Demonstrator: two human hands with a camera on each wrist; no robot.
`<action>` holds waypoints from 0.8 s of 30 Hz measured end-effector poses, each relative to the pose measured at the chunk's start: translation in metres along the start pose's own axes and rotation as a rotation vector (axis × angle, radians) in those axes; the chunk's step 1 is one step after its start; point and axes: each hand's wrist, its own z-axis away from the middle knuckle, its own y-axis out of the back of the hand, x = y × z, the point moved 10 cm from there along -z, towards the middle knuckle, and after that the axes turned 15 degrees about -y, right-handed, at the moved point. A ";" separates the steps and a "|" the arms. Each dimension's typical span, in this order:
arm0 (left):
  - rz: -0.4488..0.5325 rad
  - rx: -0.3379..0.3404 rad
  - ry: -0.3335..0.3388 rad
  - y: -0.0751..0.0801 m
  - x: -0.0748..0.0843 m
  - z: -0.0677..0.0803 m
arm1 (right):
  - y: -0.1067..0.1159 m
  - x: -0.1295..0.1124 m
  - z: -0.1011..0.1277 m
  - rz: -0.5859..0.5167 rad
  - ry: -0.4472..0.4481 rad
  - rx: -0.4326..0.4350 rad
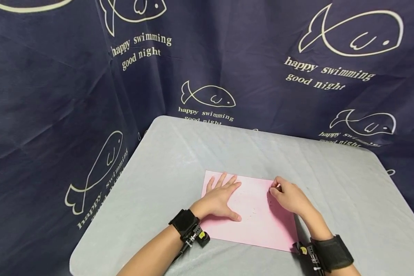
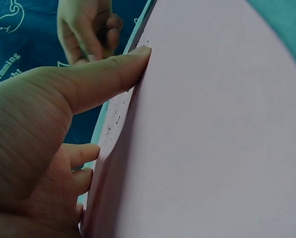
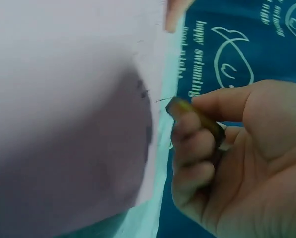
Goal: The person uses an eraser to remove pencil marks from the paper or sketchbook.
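A sheet of pink paper (image 1: 252, 232) lies on the table, with small dark specks (image 1: 253, 213) scattered over it. My left hand (image 1: 219, 200) rests on the sheet's left part, fingers spread and thumb stretched out. Over the sheet's right edge, my right hand (image 1: 290, 196) has its fingers curled. In the right wrist view those fingers pinch a small dark block with a yellowish side (image 3: 211, 124), partly hidden by them. A fine dark strand (image 3: 163, 100) shows at its tip. Its exact kind I cannot tell.
The table (image 1: 151, 184) has a pale grey cover and rounded corners. Behind it hangs a dark blue curtain (image 1: 255, 88) printed with white fish and lettering. Black bands with small cameras sit on the left wrist (image 1: 184, 223) and right wrist (image 1: 332, 253).
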 end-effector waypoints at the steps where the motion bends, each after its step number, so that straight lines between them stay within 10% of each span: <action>1: -0.001 0.000 0.001 0.000 0.000 0.000 | -0.001 -0.002 0.000 -0.062 0.013 -0.026; 7: 0.002 0.001 0.004 0.001 0.001 0.000 | -0.009 -0.017 -0.006 -0.296 0.029 -0.157; 24: 0.039 0.015 -0.014 -0.001 0.005 -0.002 | 0.000 -0.016 -0.039 -0.315 0.067 -0.188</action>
